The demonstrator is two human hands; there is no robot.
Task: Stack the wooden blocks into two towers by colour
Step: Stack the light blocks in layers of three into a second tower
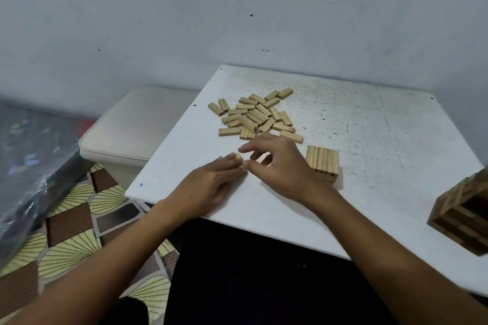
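Observation:
Several loose light wooden blocks (257,115) lie in a heap at the middle of the white table (369,126). A low stack of light blocks (322,166) stands just right of my right hand. A dark-wood tower (464,219) stands at the table's right edge. My left hand (211,185) lies flat with straight fingers over a light block (238,155), whose end shows at my fingertips. My right hand (280,163) hovers beside it with curved fingers; a light block (264,160) shows between its thumb and fingers, mostly hidden.
A cream cushioned stool (137,124) stands against the table's left side. A plastic-wrapped dark bundle (34,155) lies on the patterned floor mat (74,232) at far left. The wall is close behind the table.

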